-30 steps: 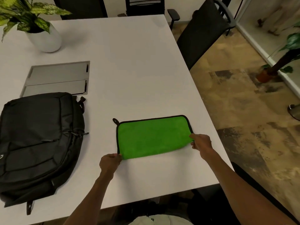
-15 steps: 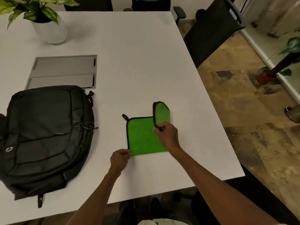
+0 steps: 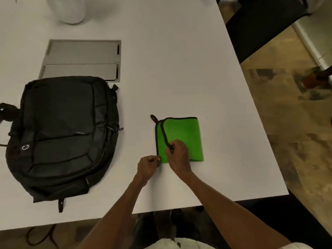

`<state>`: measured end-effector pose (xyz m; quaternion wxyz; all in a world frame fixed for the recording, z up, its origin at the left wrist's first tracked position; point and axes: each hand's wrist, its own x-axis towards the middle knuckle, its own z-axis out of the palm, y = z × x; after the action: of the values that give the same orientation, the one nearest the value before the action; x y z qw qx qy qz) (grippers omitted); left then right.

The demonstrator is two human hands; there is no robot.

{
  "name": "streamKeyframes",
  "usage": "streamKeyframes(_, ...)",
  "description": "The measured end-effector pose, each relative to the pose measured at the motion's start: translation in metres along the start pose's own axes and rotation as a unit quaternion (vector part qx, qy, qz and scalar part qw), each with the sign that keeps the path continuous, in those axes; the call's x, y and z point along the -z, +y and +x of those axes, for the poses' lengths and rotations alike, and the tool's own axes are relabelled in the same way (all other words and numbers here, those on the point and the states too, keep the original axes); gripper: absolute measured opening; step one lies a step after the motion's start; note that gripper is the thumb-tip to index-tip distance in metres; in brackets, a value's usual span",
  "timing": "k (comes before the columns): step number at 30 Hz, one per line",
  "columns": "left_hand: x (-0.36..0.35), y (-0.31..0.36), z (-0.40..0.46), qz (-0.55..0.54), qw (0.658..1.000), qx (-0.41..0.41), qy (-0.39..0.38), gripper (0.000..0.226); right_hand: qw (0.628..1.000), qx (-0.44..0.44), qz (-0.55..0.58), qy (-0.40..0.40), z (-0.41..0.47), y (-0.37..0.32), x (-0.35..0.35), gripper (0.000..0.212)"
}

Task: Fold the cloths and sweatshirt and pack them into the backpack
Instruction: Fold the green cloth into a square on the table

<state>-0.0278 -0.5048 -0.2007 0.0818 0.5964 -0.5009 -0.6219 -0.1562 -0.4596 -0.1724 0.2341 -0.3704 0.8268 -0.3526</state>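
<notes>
A green cloth (image 3: 185,133) with black edging lies folded on the white table (image 3: 179,69), its small black loop sticking out at the far left corner. My right hand (image 3: 177,155) pinches the black edge of the top layer, brought over to the cloth's left side. My left hand (image 3: 148,165) pinches the near left corner of the cloth against the table. A black backpack (image 3: 62,135) lies flat to the left, its zips closed as far as I can see. No sweatshirt is in view.
A grey recessed panel (image 3: 82,60) is set into the table behind the backpack. A white plant pot (image 3: 70,9) stands at the far left. A black chair (image 3: 260,29) is at the table's right side. The table's near edge runs just below my hands.
My right hand carried the cloth's right edge over to the left, folding the wide cloth in half. My left hand kept hold of the near left corner. The view tilted down.
</notes>
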Motion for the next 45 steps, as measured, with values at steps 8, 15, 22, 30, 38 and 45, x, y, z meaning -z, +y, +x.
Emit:
streamKeyframes(8, 0.005, -0.001, 0.004, 0.018, 1.0, 0.003, -0.025, 0.025, 0.99, 0.058, -0.066, -0.111, -0.02, 0.017, -0.019, 0.007)
streamKeyframes(15, 0.003, 0.008, 0.004, 0.008, 1.0, 0.019, -0.018, 0.038, 0.981, 0.036, -0.057, -0.181, -0.009, 0.027, -0.02, 0.009)
streamKeyframes(22, 0.0, 0.01, 0.009, 0.055, 0.998, -0.008, 0.035, 0.021, 0.989, 0.093, -0.109, -0.042, -0.004, 0.051, 0.011, 0.03)
streamKeyframes(30, 0.007, 0.001, 0.004, 0.16, 0.979, -0.074, 0.1, 0.019, 0.884, 0.152, -0.407, -0.171, -0.014, 0.1, 0.033, 0.075)
streamKeyframes(38, -0.014, 0.015, 0.002, 0.314, 0.864, -0.376, 0.117, 0.023, 0.898, 0.125, -0.391, -0.161, -0.006, 0.085, 0.025, 0.071)
streamKeyframes(45, -0.049, 0.024, 0.029, 0.437, 0.817, -0.376, -0.004, 0.06, 0.902, 0.135, -0.394, -0.112, 0.033, 0.077, 0.031, 0.063)
